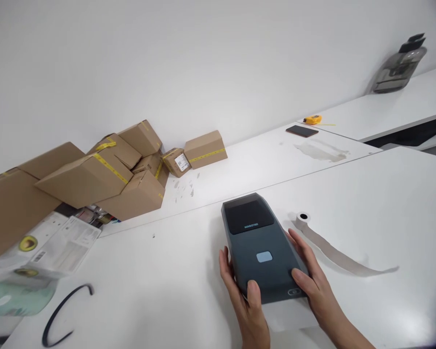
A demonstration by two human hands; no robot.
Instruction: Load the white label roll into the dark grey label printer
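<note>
A dark grey label printer with a pale blue button on its lid lies on the white table. My left hand grips its near left corner, thumb on the top. My right hand holds its near right side, thumb resting on the lid beside a small button. A white sheet pokes out from under the printer's near end.
A paper roll with a long unrolled strip lies right of the printer. Several cardboard boxes pile at the left by the wall. A black cable, plastic mailers, a phone, a yellow tape measure and another printer lie around.
</note>
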